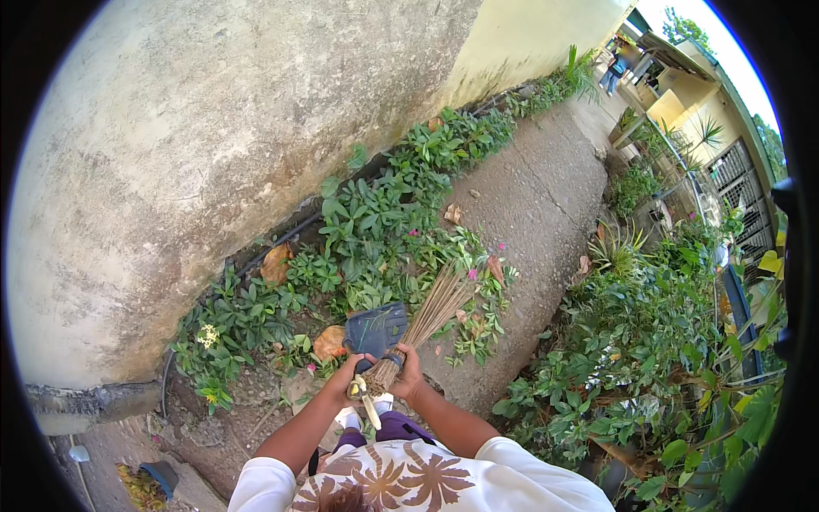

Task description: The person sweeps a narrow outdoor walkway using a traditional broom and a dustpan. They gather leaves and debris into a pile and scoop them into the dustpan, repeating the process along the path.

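Note:
A stick broom point(438, 307), bound near its butt end, slants up to the right with its bristles over cut leafy sprigs point(477, 342). My right hand point(409, 374) is closed around its bound part. A dark plastic dustpan point(376, 328) is held beside the broom, pan upward, with a few thin green blades on it. My left hand point(345, 377) grips at the dustpan's handle, close against the broom butt; its fingers are partly hidden. A pale-handled tool point(370, 409) with some yellow near its top points down below my left hand; its working end cannot be made out.
A stained concrete wall point(224, 147) rises on the left, with low green plants point(365, 211) and a dark pipe point(281, 240) along its base. A rough concrete path point(531, 192) runs to the upper right. Dense shrubs point(614, 345) border its right side. A person point(614, 70) stands far off.

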A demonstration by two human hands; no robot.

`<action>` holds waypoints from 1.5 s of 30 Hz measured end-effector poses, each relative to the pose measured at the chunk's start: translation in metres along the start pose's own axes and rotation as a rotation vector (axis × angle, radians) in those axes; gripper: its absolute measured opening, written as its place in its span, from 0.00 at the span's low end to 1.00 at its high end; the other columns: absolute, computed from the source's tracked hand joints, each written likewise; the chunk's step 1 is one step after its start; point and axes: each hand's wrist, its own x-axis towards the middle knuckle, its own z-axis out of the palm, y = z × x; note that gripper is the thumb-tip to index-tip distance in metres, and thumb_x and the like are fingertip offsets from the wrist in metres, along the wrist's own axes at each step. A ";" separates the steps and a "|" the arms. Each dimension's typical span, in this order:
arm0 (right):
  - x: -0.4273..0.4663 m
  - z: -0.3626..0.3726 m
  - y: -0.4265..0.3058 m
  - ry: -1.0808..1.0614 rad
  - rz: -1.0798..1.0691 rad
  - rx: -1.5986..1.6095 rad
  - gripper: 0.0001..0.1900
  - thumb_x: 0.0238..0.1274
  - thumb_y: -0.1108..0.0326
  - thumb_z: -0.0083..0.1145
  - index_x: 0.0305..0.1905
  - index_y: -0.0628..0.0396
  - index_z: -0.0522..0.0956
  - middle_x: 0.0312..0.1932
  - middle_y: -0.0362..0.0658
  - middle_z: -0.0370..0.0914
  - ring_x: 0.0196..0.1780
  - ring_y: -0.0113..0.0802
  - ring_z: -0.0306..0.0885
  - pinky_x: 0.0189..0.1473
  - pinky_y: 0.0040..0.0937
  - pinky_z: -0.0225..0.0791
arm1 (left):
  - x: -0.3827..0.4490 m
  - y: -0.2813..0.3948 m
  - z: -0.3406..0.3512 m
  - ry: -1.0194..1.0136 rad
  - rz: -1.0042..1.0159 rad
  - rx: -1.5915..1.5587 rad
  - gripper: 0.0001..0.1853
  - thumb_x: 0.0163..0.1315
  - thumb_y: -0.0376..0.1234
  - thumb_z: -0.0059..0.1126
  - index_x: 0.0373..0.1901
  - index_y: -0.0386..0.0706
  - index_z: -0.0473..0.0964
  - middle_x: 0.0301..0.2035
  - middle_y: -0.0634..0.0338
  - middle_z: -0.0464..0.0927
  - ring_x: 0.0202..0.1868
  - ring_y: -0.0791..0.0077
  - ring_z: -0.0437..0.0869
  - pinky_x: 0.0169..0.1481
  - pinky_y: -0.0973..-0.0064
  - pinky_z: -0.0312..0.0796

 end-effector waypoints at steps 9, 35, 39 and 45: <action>-0.001 -0.013 0.023 -0.056 0.021 0.004 0.18 0.46 0.50 0.44 0.25 0.56 0.74 0.51 0.52 0.68 0.48 0.48 0.68 0.50 0.49 0.61 | 0.053 -0.036 -0.052 -0.035 -0.047 0.065 0.29 0.50 0.58 0.44 0.43 0.45 0.68 0.34 0.58 0.74 0.32 0.69 0.76 0.40 0.59 0.67; 0.005 0.063 -0.021 0.102 -0.154 -0.214 0.26 0.43 0.41 0.45 0.33 0.55 0.72 0.30 0.45 0.72 0.36 0.41 0.68 0.42 0.42 0.63 | -0.054 0.022 -0.043 0.365 0.226 -0.063 0.23 0.55 0.53 0.45 0.27 0.41 0.69 0.18 0.60 0.71 0.20 0.76 0.73 0.25 0.75 0.72; -0.023 0.100 -0.042 0.246 -0.323 -0.155 0.25 0.40 0.41 0.49 0.33 0.53 0.69 0.29 0.44 0.69 0.35 0.40 0.65 0.36 0.39 0.62 | -0.078 0.037 -0.064 0.361 0.409 -0.338 0.16 0.51 0.45 0.54 0.31 0.43 0.67 0.19 0.61 0.70 0.20 0.73 0.73 0.34 0.63 0.74; -0.042 0.095 -0.065 0.232 -0.355 -0.128 0.26 0.37 0.41 0.51 0.30 0.55 0.68 0.30 0.44 0.67 0.34 0.40 0.64 0.33 0.36 0.61 | -0.074 0.079 -0.119 0.457 0.544 -0.530 0.12 0.46 0.36 0.57 0.30 0.43 0.66 0.20 0.59 0.69 0.22 0.70 0.72 0.36 0.57 0.71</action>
